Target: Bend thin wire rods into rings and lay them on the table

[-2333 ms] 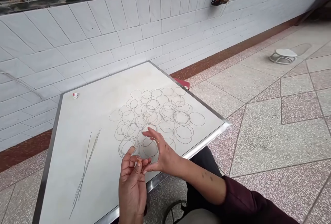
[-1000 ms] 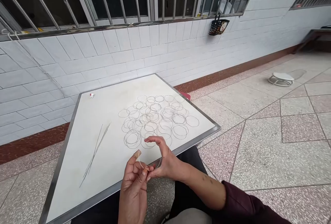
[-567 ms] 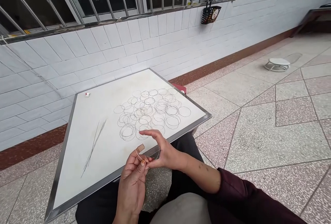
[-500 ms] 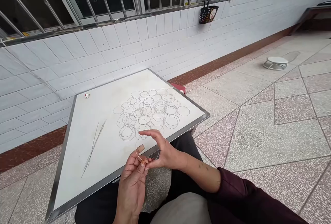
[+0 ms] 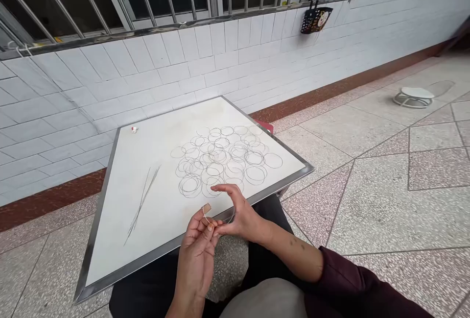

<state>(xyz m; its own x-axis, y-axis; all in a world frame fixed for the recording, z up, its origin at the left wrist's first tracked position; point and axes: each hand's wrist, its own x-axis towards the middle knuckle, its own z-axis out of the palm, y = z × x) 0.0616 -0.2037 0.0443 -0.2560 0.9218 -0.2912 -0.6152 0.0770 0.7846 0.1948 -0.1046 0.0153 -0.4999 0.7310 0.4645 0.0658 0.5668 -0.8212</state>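
Note:
My left hand [image 5: 199, 244] pinches a thin wire ring [image 5: 206, 216] between thumb and fingers, over the table's near edge. A tan wrap covers the tip of its index finger. Touching the ring's right side is my right hand [image 5: 245, 217], its thumb low by the left fingertips and its index finger arched above. The wire curves between the two hands. Many wire rings [image 5: 253, 175] lie overlapping on the white table [image 5: 110, 220] beyond the hands. Several straight wires [image 5: 141, 204] rest in a loose bundle to the left.
A small white and red object [image 5: 134, 130] sits at the table's far left corner. Behind the table stands a tiled wall with barred windows and a hanging black basket [image 5: 316, 20]. A round white stool [image 5: 414, 96] stands on the floor at right.
The view has shifted, so the table and both hands appear farther right. Both hands keep nearly the same pose around the wire ring.

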